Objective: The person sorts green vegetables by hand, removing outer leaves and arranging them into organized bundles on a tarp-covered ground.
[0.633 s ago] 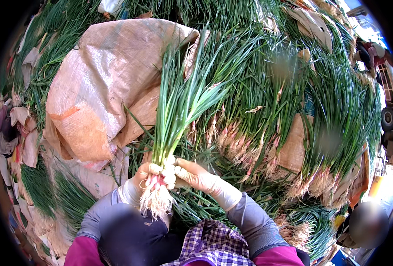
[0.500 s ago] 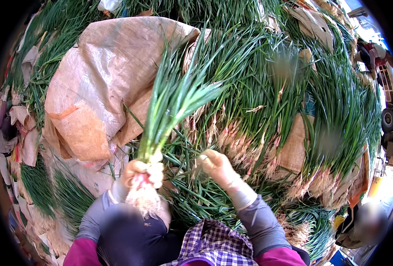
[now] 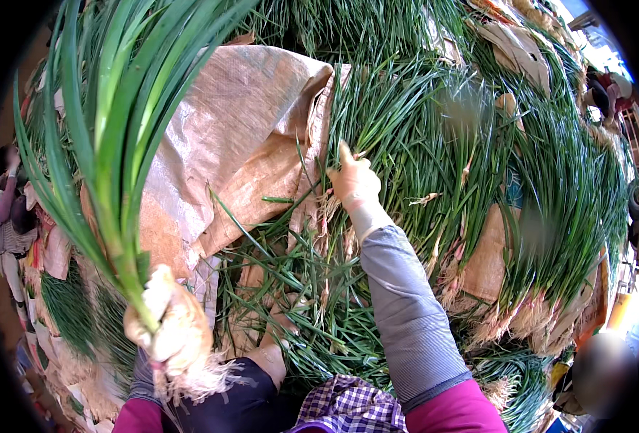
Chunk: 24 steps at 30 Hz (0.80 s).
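My left hand (image 3: 171, 328), in a pale glove, is closed round a bunch of green onions (image 3: 121, 238) with long flat leaves. The bunch stands close to the camera, leaves up and to the left, its pale roots hanging below my fist. Farther forward, my right hand (image 3: 353, 182), also gloved, lies at the left edge of a row of green onions (image 3: 399, 137). One finger points away and the thumb is apart; the curled fingers are partly hidden. Stems touch or lie right beside that hand. Bulbs and roots in the row face me.
A creased pinkish-brown woven sheet (image 3: 254, 86) covers part of the pile ahead. Loose green leaves (image 3: 341, 325) lie before my knees. More rooted bunches (image 3: 528, 310) are at right. Other people (image 3: 9, 209) are at far left, and a blurred dark shape (image 3: 604, 375) is lower right.
My left hand has moved left and nearer with the bunch, its leaves swinging left. My right arm has stretched forward to the row; its fist has loosened, one finger now extended.
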Tool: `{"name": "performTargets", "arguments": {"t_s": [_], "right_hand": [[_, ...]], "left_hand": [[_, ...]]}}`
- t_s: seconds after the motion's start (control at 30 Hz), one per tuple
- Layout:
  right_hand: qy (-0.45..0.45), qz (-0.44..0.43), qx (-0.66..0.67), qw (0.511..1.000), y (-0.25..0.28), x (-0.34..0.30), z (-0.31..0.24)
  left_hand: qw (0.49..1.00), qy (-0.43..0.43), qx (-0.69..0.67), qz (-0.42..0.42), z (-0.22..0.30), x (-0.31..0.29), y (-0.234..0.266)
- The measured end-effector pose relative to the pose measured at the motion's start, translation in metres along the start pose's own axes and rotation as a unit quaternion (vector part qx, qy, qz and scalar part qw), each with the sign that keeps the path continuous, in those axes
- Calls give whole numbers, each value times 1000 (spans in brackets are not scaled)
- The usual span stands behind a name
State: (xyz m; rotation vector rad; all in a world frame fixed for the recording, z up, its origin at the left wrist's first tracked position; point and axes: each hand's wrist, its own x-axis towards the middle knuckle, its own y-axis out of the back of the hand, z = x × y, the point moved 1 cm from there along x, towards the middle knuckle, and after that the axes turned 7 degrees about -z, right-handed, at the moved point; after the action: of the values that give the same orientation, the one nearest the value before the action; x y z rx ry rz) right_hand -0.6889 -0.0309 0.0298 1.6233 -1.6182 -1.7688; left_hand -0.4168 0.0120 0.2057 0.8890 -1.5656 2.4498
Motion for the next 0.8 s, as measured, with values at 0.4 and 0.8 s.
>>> {"name": "performTargets", "arguments": {"t_s": [0.4, 0.8], "right_hand": [[117, 160, 537, 820, 13, -117, 125], [46, -33, 454, 889, -41, -175, 111]], "left_hand": [[915, -3, 9, 404, -65, -25, 36], [886, 17, -69, 457, -97, -60, 76]]}}
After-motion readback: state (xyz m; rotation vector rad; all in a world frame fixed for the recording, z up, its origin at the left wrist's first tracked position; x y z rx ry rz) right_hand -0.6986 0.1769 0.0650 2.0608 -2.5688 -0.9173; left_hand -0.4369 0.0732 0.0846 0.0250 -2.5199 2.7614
